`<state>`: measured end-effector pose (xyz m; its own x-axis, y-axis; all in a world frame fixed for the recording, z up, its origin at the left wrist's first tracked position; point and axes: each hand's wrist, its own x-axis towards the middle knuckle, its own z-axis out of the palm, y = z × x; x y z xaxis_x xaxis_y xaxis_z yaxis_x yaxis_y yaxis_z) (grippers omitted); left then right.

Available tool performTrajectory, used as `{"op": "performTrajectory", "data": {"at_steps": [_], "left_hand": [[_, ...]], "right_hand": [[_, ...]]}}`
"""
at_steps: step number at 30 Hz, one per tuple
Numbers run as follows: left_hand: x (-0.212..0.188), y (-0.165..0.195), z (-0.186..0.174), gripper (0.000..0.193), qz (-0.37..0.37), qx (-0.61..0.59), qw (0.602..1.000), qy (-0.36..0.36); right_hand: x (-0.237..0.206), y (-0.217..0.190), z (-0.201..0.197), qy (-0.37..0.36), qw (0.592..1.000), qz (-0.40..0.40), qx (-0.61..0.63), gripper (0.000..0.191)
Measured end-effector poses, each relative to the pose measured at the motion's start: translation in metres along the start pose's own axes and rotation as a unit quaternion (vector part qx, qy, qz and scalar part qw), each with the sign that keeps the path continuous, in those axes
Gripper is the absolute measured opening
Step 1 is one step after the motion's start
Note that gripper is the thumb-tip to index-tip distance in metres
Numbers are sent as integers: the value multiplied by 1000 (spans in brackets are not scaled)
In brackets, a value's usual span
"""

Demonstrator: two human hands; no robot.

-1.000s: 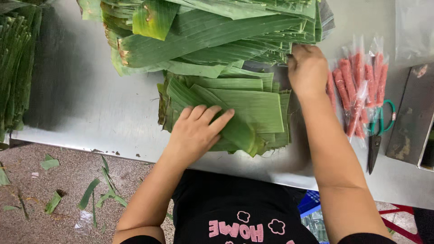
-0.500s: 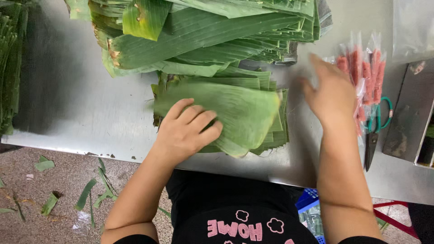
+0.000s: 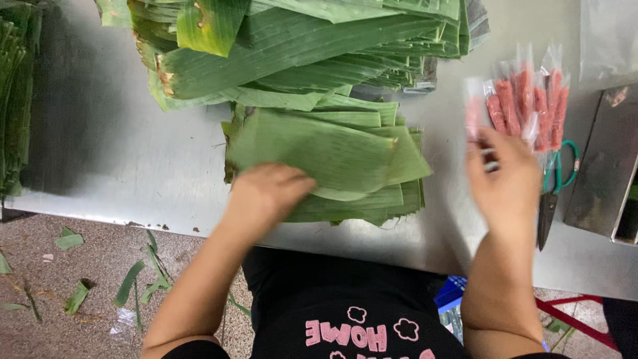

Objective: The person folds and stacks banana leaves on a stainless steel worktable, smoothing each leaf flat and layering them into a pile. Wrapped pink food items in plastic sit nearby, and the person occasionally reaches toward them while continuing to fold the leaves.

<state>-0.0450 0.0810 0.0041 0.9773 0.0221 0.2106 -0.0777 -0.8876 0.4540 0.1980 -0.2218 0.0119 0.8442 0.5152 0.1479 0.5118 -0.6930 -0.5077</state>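
A stack of cut banana leaf pieces lies on the steel table in front of me. My left hand rests palm down on the stack's near left corner, fingers together on the top leaf. My right hand hovers over the table to the right of the stack, fingers spread, touching or just short of a bunch of pink sausages in clear wrappers. The hand is blurred and I cannot tell whether it grips a wrapper.
A big pile of long banana leaves lies behind the stack. More leaves sit at the far left. Green-handled scissors and a metal box lie at the right. Leaf scraps litter the floor.
My right hand has left the leaf stack's far right corner and swung right to the sausages. My left hand slid down-left on the stack, flattening the top leaf.
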Motion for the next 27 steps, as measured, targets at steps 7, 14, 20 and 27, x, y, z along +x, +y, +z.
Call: {"op": "performTrajectory", "data": {"at_steps": [7,14,20,27], "left_hand": [[7,57,36,30,58,136,989,19],[22,26,48,23,4,53,998,25],[-1,28,41,34,101,43,994,-4],[-18,28,29,18,-100,-110,988,-44]], "right_hand": [[-26,-82,29,-261,894,-354,88,59],[-29,-92,44,-44,942,-329,-58,29],[-40,-88,54,-211,913,-349,-3,31],[-23,-74,42,-274,919,-278,65,29]]}}
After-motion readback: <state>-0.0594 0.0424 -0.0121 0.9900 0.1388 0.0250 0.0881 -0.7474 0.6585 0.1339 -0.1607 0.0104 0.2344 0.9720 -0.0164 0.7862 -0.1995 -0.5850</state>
